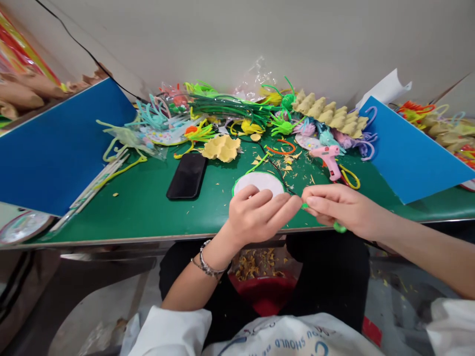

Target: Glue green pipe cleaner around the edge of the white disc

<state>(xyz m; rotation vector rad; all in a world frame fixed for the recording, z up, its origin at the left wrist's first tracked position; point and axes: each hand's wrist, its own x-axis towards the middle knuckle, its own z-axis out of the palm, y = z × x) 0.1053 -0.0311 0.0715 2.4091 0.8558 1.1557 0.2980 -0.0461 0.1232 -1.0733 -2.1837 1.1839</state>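
Observation:
In front of my chest both hands meet, closed, over the table's front edge. My right hand (336, 205) pinches a bright green pipe cleaner (339, 227), whose curled end hangs below the fingers. A short bit of it shows between the hands, at the fingertips of my left hand (261, 212), which is closed too; its thumb side is partly hidden. Just behind the left hand lies a white oval disc (261, 182) rimmed with green pipe cleaner, one green end sticking up from it. The hands cover the disc's near part.
On the green table (148, 207) lie a black phone (187, 176), a yellow egg-carton piece (221, 148) and a pink glue gun (328, 159). Pipe-cleaner figures and a larger egg carton (328, 114) pile up behind. Blue panels (67, 143) stand on both sides; a red scrap bin (263, 291) sits below.

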